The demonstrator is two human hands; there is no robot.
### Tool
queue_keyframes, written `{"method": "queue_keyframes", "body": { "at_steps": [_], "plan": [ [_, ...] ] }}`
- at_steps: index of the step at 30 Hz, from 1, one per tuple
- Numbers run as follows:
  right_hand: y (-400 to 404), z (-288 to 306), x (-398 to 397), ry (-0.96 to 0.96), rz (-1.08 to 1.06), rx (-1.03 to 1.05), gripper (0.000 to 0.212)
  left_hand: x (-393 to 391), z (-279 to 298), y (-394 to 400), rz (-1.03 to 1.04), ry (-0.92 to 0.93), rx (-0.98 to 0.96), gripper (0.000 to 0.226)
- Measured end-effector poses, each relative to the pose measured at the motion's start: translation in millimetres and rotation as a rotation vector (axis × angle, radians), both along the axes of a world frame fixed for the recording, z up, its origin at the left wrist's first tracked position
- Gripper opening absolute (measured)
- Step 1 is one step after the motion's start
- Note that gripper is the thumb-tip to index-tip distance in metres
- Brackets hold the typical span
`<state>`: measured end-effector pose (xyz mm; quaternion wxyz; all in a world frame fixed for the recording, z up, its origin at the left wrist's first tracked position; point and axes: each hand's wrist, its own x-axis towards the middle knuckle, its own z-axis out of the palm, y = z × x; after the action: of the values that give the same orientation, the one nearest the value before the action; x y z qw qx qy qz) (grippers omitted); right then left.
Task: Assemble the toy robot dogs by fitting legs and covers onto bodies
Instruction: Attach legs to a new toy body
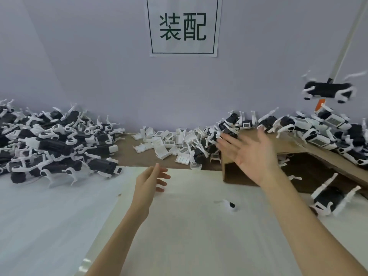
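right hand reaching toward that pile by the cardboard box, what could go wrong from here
1. The right hand is open, its fingertips at dogs heaped on the cardboard box flap; a sweep might knock some off.
2. A toy dog lies by the box's open front, and a small loose part sits on the white sheet; either could be brushed away by a forearm.
3. The white covers lie tangled, so grabbing one may drag others.
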<state>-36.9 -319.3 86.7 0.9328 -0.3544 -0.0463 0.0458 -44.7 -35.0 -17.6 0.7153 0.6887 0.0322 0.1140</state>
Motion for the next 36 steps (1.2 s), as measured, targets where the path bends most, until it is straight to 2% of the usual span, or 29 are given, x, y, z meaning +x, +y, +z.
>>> {"method": "queue_keyframes", "body": {
  "at_steps": [2, 6, 10, 11, 13, 16, 18, 21, 24, 28, 33, 36],
  "plan": [
    [26, -32, -9, 0.061, 0.056, -0.041, 0.073, 0, -6, -2, 0.066, -0.028, 0.166, 0.029],
    [66, -90, -27, 0.254, 0.137, -0.031, 0.059, 5, -17, -1, 0.256, -0.169, 0.646, 0.011],
    [81, -105, -30, 0.284, 0.169, -0.101, 0.048, 17, -25, 18, 0.513, -0.248, 0.856, 0.016],
    [82, -105, -29, 0.286, 0.178, -0.104, 0.046, 23, -23, 25, 0.573, -0.208, 0.885, 0.02],
    [85, -104, -30, 0.301, 0.179, -0.128, 0.044, 42, -16, 45, 0.622, 0.015, 0.941, 0.038],
    [87, -102, -29, 0.308, 0.161, -0.135, 0.04, 68, -4, 84, 0.518, 0.314, 1.151, 0.058],
    [88, -101, -28, 0.312, 0.153, -0.133, 0.039, 81, -1, 108, 0.42, 0.395, 1.219, 0.056],
    [87, -103, -27, 0.31, 0.143, -0.126, 0.038, 91, -6, 130, 0.371, 0.348, 1.278, 0.046],
    [85, -104, -25, 0.312, 0.119, -0.121, 0.036, 89, -5, 128, 0.415, 0.188, 1.197, 0.044],
    [82, -106, -24, 0.324, 0.083, -0.121, 0.035, 68, 12, 86, 0.418, -0.137, 0.846, 0.022],
    [74, -102, -22, 0.306, 0.056, -0.182, 0.035, 20, 27, 13, 0.122, -0.372, 0.408, 0.015],
    [66, -100, -22, 0.297, 0.061, -0.264, 0.05, -8, 21, -19, -0.087, -0.427, 0.245, 0.014]
  ]
}}
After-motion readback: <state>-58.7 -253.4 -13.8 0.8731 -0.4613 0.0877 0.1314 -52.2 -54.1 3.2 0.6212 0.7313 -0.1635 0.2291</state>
